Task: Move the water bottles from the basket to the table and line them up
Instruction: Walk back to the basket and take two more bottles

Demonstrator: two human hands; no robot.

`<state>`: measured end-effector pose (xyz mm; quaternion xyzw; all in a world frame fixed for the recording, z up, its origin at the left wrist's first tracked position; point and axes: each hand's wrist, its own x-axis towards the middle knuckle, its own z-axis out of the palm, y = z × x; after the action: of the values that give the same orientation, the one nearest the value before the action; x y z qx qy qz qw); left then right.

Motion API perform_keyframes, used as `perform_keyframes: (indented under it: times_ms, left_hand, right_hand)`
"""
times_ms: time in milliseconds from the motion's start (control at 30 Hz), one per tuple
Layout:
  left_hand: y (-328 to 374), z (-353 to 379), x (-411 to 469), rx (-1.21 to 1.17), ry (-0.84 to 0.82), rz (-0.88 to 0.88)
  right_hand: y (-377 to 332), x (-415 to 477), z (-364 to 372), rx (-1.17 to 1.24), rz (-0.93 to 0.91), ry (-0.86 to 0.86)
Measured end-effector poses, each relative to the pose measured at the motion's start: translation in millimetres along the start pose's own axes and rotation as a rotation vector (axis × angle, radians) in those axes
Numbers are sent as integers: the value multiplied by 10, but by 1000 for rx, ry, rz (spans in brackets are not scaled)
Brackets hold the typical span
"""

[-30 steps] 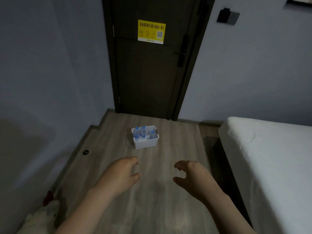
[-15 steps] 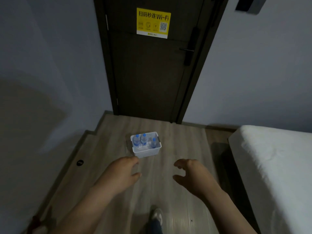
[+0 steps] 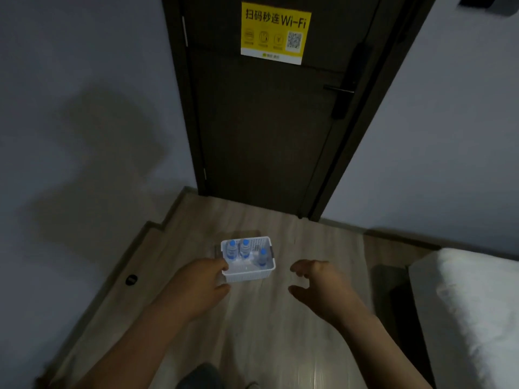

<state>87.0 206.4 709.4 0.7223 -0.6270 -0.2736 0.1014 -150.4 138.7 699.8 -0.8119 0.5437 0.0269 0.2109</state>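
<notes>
On the wooden floor (image 3: 266, 327), head view: one white basket (image 3: 248, 276) with perforated walls stands upright.

Contents of the basket: three water bottles (image 3: 245, 248), clear with blue caps, all upright. Two stand side by side at the far-left corner. The third stands alone close to the right wall, nearer the front. The remaining floor of the basket is bare.

Hands, count two, both nearer the camera than the basket:
- The left hand (image 3: 196, 287) is at the basket's front-left corner. Its fingers are loosely curled and hold nothing. The knuckles overlap the basket's left edge in the picture; whether they touch it cannot be told.
- The right hand (image 3: 323, 287) is to the right of the basket and clear of it. Fingers and thumb are spread in an open curve and grip nothing.

Surroundings, one of each:
- Beyond the basket: dark door (image 3: 266, 130), closed, carrying a yellow sign (image 3: 276, 32) and a door handle (image 3: 338, 89).
- Right of the basket, well apart: bed (image 3: 477, 304) with white cover.
- Left of the basket, near the wall: black disc (image 3: 131, 279) on the floor.
</notes>
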Motion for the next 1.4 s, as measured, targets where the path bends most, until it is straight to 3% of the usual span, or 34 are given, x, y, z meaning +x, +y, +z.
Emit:
perform_keyframes:
  times_ms: [467,867,1267,1400]
  left_hand:
    - [-674,-302,1895,-65,-95,-14]
    - [-1253,-279,3108,47,-164,52]
    - [-1696,563,4025,145,-151,-67]
    - [-2071,1165,4341,121,-82,128]
  right_hand:
    - [-24,1857,-90,-11,82,-155]
    - [-19,3073,3,-29,78,-278]
    - [522,4229,781,-49,20,-368]
    - [809,4684,1445,-87,-29,-396]
